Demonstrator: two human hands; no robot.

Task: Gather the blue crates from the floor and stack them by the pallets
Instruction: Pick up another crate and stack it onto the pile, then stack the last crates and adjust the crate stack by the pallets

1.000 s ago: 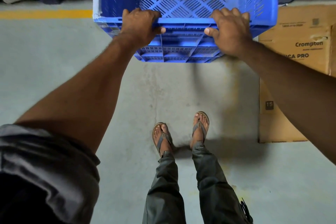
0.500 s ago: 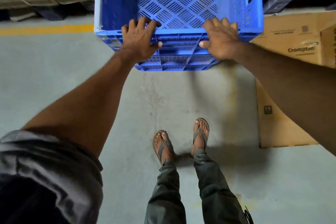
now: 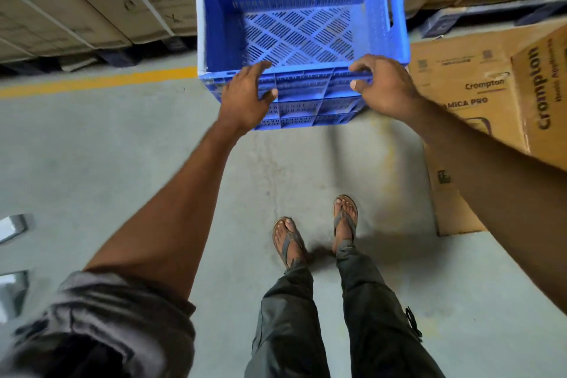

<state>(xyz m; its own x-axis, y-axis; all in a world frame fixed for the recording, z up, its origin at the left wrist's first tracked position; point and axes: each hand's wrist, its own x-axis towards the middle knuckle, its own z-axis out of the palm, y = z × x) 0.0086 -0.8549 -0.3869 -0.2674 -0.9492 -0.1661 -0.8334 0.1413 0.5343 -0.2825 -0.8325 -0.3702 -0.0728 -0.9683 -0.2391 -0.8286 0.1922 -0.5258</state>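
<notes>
Closest are two feet (image 3: pixel 345 218) in open sandals on the grey floor (image 3: pixel 122 163). The toes are bare, so a dropped crate would hurt them.

Further out, the left hand (image 3: pixel 248 98) and the right hand (image 3: pixel 383 86) hold the blue crate (image 3: pixel 300 37) by its near rim only. On each hand the fingers hook over the rim and the thumb presses the outside wall, so both hands are clamped on the crate.

The crate is empty. It looks lifted a little off the floor, out past the feet, and tipped so its open top faces the person. Its weight hangs away from the hands, so I think it could swing down and slip out of the fingers.

Just to the right stands a brown cardboard box (image 3: pixel 478 101). The crate's right corner is very near it and could bump it.

Past the yellow line (image 3: pixel 101 81), at the far edge of the floor, are the pallets (image 3: pixel 478 18) with big boxes (image 3: pixel 76 3) on them. Pushing the crate too far could knock those.
</notes>
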